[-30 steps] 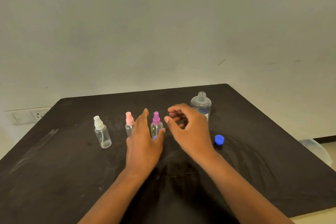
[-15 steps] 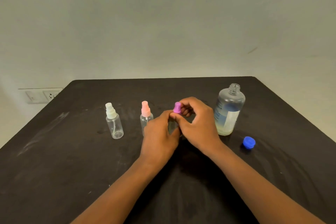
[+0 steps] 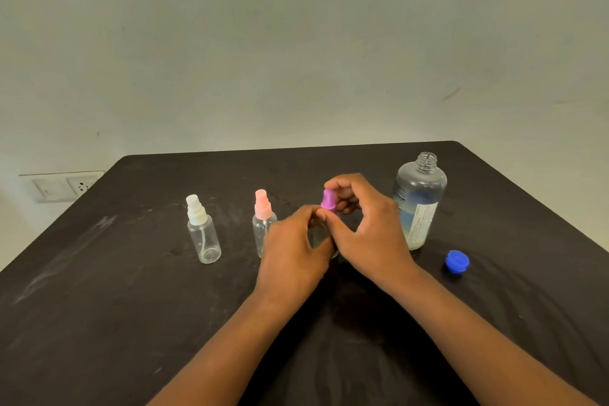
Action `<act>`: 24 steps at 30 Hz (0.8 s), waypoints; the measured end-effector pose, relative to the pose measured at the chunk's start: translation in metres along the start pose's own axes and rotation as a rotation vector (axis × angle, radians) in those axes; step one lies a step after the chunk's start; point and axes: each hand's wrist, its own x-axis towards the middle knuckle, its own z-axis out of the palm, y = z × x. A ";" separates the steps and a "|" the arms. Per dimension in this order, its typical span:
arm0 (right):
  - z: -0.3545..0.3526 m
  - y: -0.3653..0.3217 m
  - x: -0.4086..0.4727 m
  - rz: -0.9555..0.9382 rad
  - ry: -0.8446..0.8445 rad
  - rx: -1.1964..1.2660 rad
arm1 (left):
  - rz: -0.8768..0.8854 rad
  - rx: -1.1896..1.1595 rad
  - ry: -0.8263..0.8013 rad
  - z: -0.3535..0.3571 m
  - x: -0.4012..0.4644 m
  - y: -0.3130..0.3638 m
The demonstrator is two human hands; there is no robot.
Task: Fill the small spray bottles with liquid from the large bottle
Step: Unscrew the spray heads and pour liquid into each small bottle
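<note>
Purple-capped spray btl [image 3: 328, 200] mostly hidden, left hand [image 3: 293, 250] grips body, right hand [image 3: 369, 234] pinches cap

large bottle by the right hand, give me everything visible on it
The large bottle is clear plastic with rounded shoulders and a threaded neck, uncapped. It stands upright on the black table, right of both hands and touched by neither. A white printed label with blue covers its lower front. Pale liquid sits at the bottom; the exact level is unclear. A blue cap lies apart, to its right.
</note>
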 end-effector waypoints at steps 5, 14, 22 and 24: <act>0.003 -0.003 -0.004 -0.079 -0.006 -0.102 | 0.016 -0.046 0.014 0.000 -0.001 -0.002; -0.002 -0.007 -0.006 -0.059 0.003 -0.108 | 0.035 -0.027 0.012 0.001 0.000 -0.005; -0.002 -0.005 -0.005 -0.028 0.016 -0.148 | 0.037 -0.032 0.017 0.002 0.000 -0.006; -0.002 -0.007 -0.006 -0.051 0.009 -0.159 | 0.034 -0.032 0.023 0.002 -0.001 -0.007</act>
